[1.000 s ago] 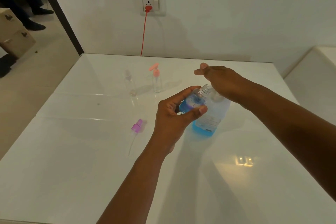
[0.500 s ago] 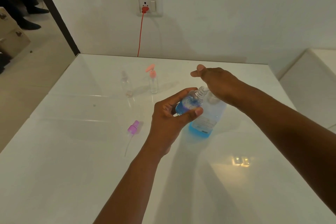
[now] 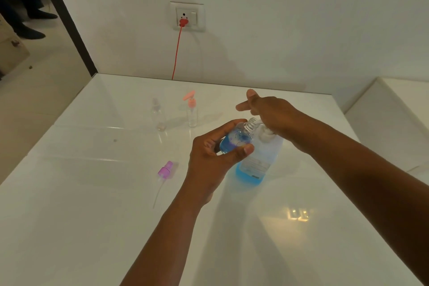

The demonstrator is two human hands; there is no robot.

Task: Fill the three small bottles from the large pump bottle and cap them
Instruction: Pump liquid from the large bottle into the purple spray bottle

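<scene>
Head view: small bottle (image 3: pixel 236 140) mid-table (image 3: pixel 92 227), edges distant

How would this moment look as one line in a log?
left hand: holds small bottle, part-filled blue | right hand: presses pump bottle | purple cap: on table

Dim, warm indoor light here, and a greenish-grey cast over the wall (image 3: pixel 278 18). The glossy white table (image 3: pixel 69 227) mirrors a small bright lamp patch at lower right, with soft sheen streaks across the far half. Long, soft-edged shadows of both forearms run toward the near edge, so the light sits ahead and above. Wide-angle bending tilts the dark door frame (image 3: pixel 65 18) at left. The whole picture is a little soft, with grain in the darker areas.
</scene>
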